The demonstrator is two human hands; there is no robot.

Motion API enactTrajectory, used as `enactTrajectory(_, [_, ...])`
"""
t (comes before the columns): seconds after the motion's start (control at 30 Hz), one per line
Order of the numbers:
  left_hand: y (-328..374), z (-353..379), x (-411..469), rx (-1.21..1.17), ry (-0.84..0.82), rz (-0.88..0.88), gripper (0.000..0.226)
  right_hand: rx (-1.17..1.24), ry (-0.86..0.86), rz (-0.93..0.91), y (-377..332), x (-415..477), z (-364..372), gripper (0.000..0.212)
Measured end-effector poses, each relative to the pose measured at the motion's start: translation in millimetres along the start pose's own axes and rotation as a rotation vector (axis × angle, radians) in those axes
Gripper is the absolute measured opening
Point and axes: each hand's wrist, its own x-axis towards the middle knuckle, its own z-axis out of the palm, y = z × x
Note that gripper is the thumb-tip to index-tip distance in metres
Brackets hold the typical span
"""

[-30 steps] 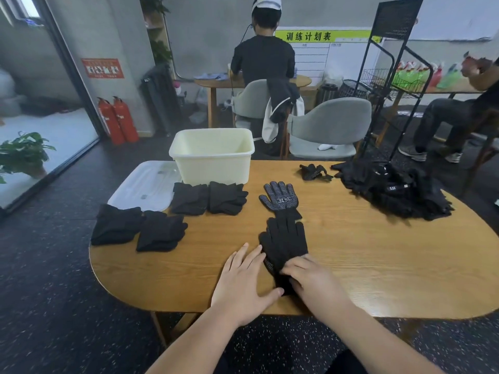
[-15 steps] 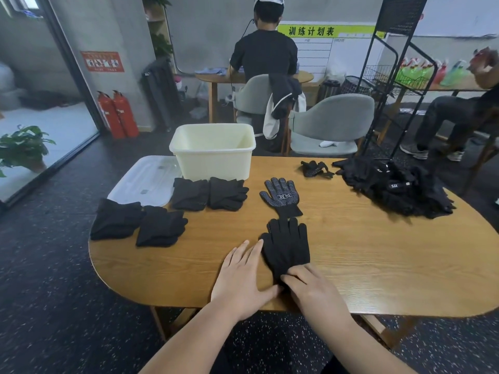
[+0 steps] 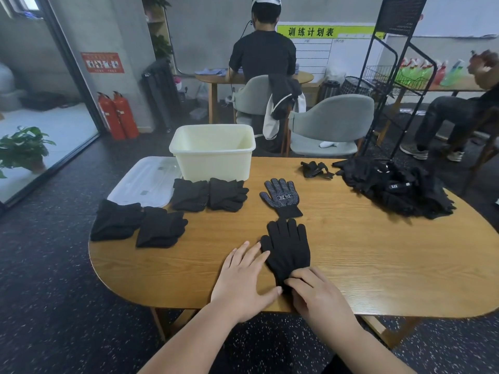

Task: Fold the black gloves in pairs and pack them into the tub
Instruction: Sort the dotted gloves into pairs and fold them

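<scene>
Oval wooden table (image 3: 378,265): left hand (image 3: 243,276) lies flat beside the plain black knit glove (image 3: 287,244), right hand (image 3: 316,295) pinches its cuff; a careless tug might bunch it.

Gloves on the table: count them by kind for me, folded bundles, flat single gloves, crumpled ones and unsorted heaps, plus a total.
Folded bundles: 4
Flat single gloves: 2
Crumpled glove: 1
Unsorted heap: 1
Total: 8

The one head-worn wide-angle camera looks forward and down over the table (image 3: 364,268), close above its near edge.
</scene>
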Motion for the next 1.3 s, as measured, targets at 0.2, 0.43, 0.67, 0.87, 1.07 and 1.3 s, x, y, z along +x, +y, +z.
enactTrajectory(0.2, [4,-1,0,-0.067,0.052,-0.063,0.076,0.123,-0.049,0.007,-5,6,-16,0.029])
enactTrajectory(0.43, [5,-1,2,-0.03,0.059,-0.059,0.085,-0.002,-0.299,0.222,16,57,-11,0.054])
enactTrajectory(0.67, [4,1,2,-0.018,0.052,-0.053,0.087,-0.225,-0.457,0.318,14,98,0,0.062])
enactTrajectory(0.87, [2,1,2,-0.06,0.085,-0.049,0.085,-0.262,-0.31,0.412,4,111,16,0.061])
enactTrajectory(1.07, [1,-2,1,-0.122,0.103,-0.07,0.073,-0.291,-0.412,0.452,12,112,32,0.071])
enactTrajectory(1.3, [-1,0,-1,-0.134,0.105,-0.074,0.066,-0.298,-0.392,0.48,0,89,27,0.079])
